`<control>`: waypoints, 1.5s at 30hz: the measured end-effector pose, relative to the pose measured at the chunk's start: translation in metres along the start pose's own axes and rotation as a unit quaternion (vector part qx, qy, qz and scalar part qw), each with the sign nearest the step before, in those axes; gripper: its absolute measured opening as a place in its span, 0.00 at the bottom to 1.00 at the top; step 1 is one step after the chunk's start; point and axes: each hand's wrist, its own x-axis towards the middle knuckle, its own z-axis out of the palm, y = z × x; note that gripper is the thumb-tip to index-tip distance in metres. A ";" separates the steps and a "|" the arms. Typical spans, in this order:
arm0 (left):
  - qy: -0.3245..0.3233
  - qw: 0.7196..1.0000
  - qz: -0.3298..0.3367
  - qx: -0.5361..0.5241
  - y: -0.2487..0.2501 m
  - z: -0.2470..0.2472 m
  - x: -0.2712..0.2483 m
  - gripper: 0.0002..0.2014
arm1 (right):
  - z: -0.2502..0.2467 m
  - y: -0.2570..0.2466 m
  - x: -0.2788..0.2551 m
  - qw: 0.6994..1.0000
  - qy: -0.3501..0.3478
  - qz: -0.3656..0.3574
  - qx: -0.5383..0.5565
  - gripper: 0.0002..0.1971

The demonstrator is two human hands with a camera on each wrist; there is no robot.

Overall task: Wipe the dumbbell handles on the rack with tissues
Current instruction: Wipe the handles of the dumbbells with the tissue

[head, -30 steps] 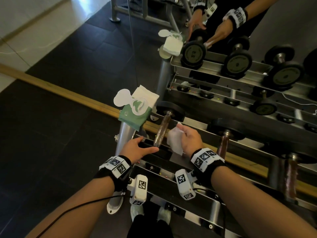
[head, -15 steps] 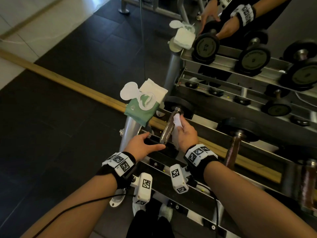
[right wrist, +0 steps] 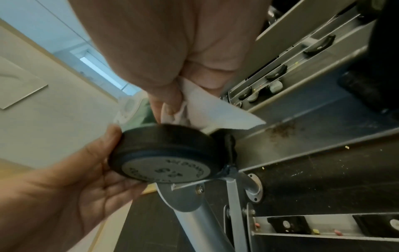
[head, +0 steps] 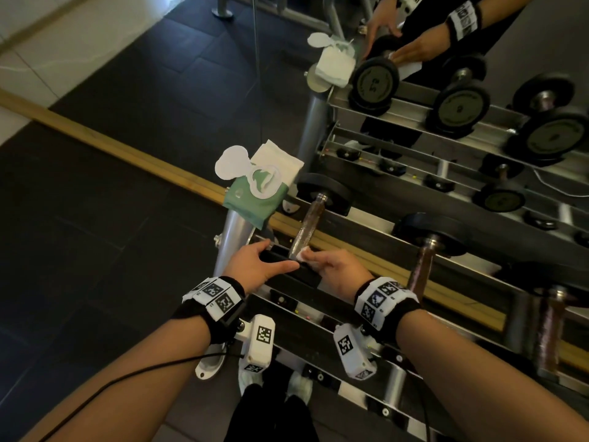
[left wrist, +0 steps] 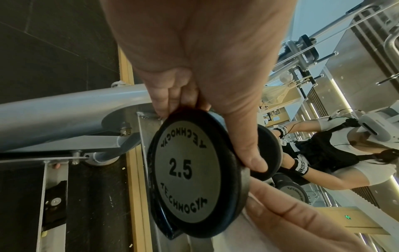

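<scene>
The left hand (head: 255,269) is gripping the near end of a dumbbell (head: 307,224) on the rack (head: 376,224), while the right hand (head: 338,269) is pinching a tissue (head: 302,256) against its handle. A wipes pack (head: 258,193) is sitting on the rack's post.

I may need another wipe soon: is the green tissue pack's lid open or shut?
Open: the tissue pack's round white flap is folded back, exposing the opening.
</scene>
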 end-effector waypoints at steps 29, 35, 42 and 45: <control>0.019 1.000 0.002 -0.001 -0.006 0.003 -0.003 0.60 | -0.034 -0.017 0.025 0.985 0.171 -0.033 0.005 0.21; 0.034 0.999 0.005 0.007 -0.011 0.006 0.001 0.60 | -0.009 -0.023 0.037 0.982 0.187 -0.007 0.005 0.22; 0.052 0.998 0.018 0.010 -0.016 0.009 0.002 0.59 | 0.008 -0.001 0.031 0.992 0.090 -0.001 -0.093 0.23; 0.037 0.999 0.014 -0.011 -0.015 0.008 0.002 0.56 | 0.006 0.007 0.022 0.985 0.001 -0.030 -0.168 0.25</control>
